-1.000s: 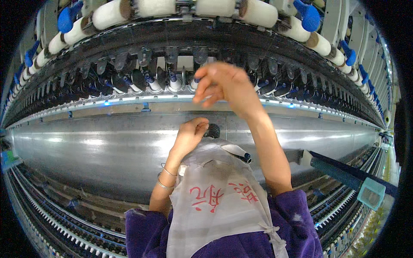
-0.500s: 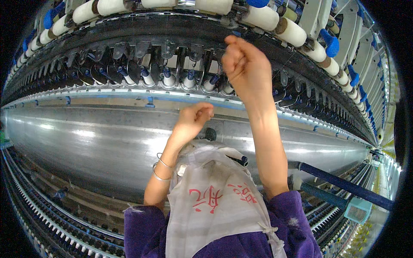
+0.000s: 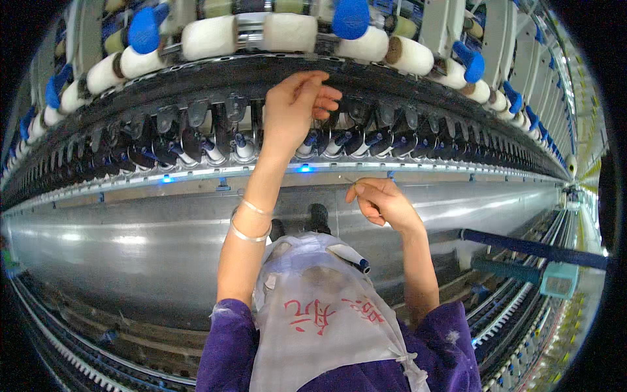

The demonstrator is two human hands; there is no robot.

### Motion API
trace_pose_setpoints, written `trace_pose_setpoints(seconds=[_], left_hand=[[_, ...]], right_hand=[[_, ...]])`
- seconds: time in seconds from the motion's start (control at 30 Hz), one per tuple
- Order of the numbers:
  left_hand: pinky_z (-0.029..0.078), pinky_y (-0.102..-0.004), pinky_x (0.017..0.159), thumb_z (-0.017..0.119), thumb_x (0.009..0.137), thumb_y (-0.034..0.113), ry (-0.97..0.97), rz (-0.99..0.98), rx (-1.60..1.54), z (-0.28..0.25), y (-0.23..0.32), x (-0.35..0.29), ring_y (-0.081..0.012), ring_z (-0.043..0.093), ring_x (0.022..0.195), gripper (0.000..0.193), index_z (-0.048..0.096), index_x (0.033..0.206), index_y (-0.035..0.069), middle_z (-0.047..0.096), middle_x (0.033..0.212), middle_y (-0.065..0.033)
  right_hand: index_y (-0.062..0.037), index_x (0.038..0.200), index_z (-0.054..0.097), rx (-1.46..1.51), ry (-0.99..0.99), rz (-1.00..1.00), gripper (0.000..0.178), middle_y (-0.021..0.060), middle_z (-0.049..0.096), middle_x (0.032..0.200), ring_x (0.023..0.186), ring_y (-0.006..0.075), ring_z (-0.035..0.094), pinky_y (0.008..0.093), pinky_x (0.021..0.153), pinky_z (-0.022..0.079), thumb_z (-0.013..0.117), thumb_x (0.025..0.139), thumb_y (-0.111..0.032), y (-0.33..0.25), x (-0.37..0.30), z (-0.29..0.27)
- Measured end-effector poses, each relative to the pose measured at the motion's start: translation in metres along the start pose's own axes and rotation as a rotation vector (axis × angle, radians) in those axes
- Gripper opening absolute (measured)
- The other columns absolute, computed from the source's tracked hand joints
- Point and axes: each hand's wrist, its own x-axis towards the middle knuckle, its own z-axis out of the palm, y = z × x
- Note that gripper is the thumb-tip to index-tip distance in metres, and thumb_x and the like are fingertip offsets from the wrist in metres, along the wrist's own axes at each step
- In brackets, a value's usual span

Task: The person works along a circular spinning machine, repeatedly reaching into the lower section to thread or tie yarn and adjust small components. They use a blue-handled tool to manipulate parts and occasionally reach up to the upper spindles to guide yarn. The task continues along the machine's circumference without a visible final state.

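Up in front of the dark rail [image 3: 215,88] of a spinning frame is my left hand [image 3: 290,111], thumb and forefinger brought together and the other fingers curled. Whatever lies in that pinch is too small to make out. My right hand [image 3: 386,201] is lower, below the pale ledge [image 3: 418,171], its thumb and forefinger closed on a thin, wire-like piece [image 3: 345,179]. Behind my left forearm runs a row of spindles with white yarn bobbins [image 3: 243,150] topped in blue. Large white rollers [image 3: 290,32] line up above the rail.
Blue handles [image 3: 351,19] hang among the upper rollers. Two small blue lights [image 3: 305,168] glow on the ledge. A smooth metal panel [image 3: 130,242] curves below it. At right, a dark blue padded bar [image 3: 529,248] and a teal box [image 3: 559,281] stand near my right arm.
My left hand has risen from below the ledge to the rail. My right hand has come down from the rail to below the ledge. The whole view has shifted, and blue lights now show.
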Motion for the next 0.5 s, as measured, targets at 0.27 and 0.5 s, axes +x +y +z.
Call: trace_pose_setpoints(seconds=[0.27, 0.5], left_hand=[[0.051, -0.0237, 0.052, 0.038, 0.096, 0.011, 0.152, 0.219, -0.046, -0.001, 0.010, 0.026, -0.0170, 0.064, 0.061, 0.025, 0.054, 0.098, -0.008, 0.067, 0.082, -0.0168], [0.047, -0.0235, 0.049, 0.041, 0.096, 0.013, 0.077, 0.090, 0.124, -0.005, -0.005, 0.005, -0.0123, 0.060, 0.058, 0.025, 0.057, 0.102, -0.006, 0.064, 0.076, -0.0103]], right_hand=[[0.0029, 0.089, 0.057, 0.237, 0.239, -0.211, 0.030, -0.0007, 0.040, 0.046, 0.034, 0.0075, 0.031, 0.0221, 0.034, 0.026, 0.043, 0.096, -0.023, -0.019, -0.008, 0.017], [0.0032, 0.096, 0.055, 0.710, 0.155, -0.481, 0.025, -0.0021, 0.045, 0.061, 0.050, 0.0090, 0.039, 0.0207, 0.045, 0.030, 0.041, 0.095, -0.017, -0.085, 0.093, 0.030]])
